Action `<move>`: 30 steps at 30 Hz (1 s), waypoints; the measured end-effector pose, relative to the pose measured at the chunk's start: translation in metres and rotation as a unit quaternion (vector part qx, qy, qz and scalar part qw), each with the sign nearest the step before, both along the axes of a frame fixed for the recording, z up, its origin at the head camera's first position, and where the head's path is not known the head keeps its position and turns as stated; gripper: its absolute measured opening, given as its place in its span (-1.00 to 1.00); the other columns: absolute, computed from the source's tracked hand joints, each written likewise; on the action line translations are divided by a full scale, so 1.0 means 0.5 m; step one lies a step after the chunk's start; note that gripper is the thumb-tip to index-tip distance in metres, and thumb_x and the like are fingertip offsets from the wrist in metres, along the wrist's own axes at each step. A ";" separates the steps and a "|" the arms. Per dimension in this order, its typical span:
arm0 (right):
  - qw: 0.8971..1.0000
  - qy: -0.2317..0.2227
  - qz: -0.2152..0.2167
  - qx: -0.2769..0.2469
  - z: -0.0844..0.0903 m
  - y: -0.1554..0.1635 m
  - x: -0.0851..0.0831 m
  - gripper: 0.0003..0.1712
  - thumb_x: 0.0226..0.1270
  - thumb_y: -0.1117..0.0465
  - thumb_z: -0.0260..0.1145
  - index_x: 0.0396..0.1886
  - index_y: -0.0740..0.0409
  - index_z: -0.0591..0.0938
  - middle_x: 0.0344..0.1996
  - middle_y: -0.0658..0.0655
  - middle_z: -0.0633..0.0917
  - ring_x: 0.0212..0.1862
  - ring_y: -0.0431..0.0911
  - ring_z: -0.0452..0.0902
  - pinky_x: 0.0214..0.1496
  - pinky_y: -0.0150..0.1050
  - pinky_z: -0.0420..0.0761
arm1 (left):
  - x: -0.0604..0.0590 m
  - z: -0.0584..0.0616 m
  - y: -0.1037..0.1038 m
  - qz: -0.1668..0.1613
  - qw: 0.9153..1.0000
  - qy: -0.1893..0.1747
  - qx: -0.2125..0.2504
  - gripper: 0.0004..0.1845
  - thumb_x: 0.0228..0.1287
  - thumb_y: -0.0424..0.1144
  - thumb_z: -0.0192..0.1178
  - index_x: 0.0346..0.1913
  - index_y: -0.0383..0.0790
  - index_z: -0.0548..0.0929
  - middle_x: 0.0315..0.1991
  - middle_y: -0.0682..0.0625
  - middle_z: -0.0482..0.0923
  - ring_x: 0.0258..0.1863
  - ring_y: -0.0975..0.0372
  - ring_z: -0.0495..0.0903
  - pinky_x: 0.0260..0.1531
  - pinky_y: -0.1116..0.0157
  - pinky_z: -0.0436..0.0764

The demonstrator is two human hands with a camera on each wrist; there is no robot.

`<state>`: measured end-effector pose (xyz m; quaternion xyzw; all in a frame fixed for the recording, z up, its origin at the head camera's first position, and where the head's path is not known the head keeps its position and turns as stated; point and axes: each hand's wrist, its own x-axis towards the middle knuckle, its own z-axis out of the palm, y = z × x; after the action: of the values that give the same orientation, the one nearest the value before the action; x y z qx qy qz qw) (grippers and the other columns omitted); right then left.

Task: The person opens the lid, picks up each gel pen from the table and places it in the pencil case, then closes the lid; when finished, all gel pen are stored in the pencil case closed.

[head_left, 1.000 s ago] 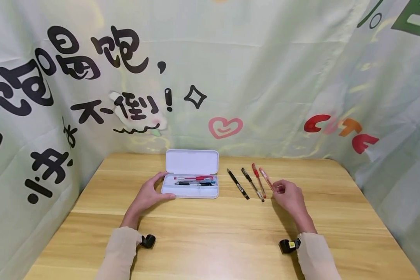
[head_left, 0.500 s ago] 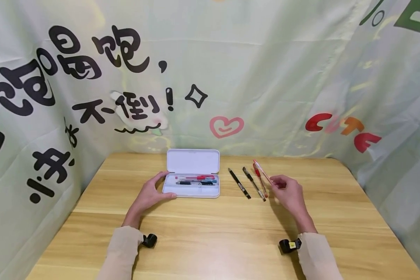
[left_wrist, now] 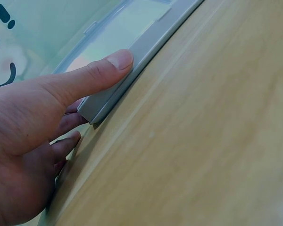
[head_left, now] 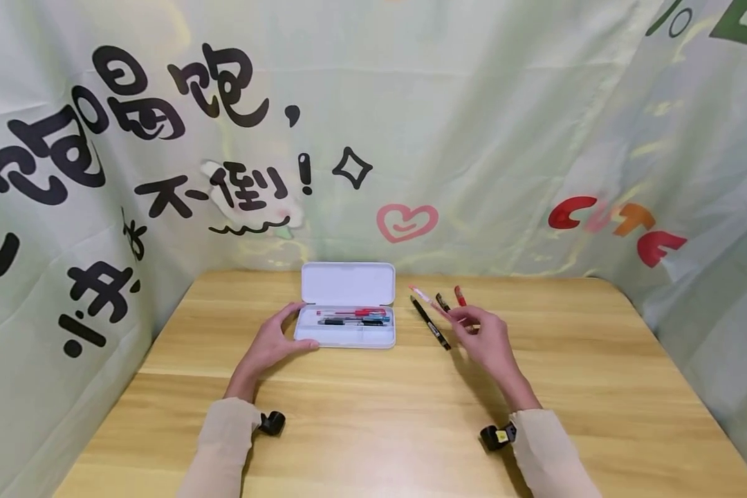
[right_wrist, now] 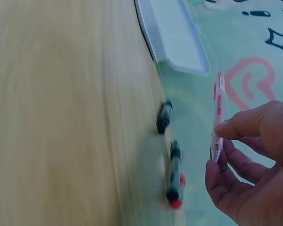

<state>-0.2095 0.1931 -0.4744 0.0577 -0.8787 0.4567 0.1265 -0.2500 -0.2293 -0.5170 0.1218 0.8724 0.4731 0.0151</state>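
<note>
1. Here, the right hand (head_left: pixel 488 340) pinches a pink pen (right_wrist: pixel 218 113) above the table (head_left: pixel 373 422), near two black pens (head_left: pixel 430 322) and a red pen (head_left: pixel 460 296).
2. The left hand (head_left: pixel 275 344) grips the left end of an open case (head_left: pixel 348 282) with pens (head_left: pixel 372 312) inside.

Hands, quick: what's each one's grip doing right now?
Left hand: holding the open white case at its left end.
Right hand: pinching a pink pen.

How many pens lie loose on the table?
3: a black pen nearest the pencil case, then a black-capped pen and a red-capped pen, both partly behind the right hand. No others show.
</note>
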 end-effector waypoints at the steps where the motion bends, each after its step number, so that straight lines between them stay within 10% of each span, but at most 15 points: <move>1: 1.000 0.002 0.004 -0.002 0.002 -0.009 -0.003 -0.80 0.35 0.45 0.38 -0.08 0.25 0.77 -0.25 0.21 0.76 -0.19 0.07 0.68 -0.26 -0.33 0.71 | -0.001 0.001 -0.001 0.002 1.000 -0.003 -0.001 0.03 -0.05 0.01 0.66 0.50 -0.12 0.39 0.51 -0.19 0.29 0.54 -0.10 0.13 0.47 -0.23 0.08; 30: 0.991 0.050 0.126 0.014 -0.008 -0.253 -0.098 -0.78 0.29 0.53 0.39 -0.24 0.18 0.81 -0.25 0.07 0.80 -0.17 -0.06 0.70 -0.11 -0.15 0.69 | -0.006 -0.003 0.002 0.005 1.000 -0.011 0.001 0.02 -0.06 0.04 0.67 0.50 -0.07 0.39 0.53 -0.16 0.27 0.55 -0.09 0.11 0.48 -0.24 0.04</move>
<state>-0.2584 0.0663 -0.4782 0.1923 -0.8631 0.4536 0.1112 -0.2531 -0.2284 -0.5187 0.1120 0.8721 0.4758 0.0226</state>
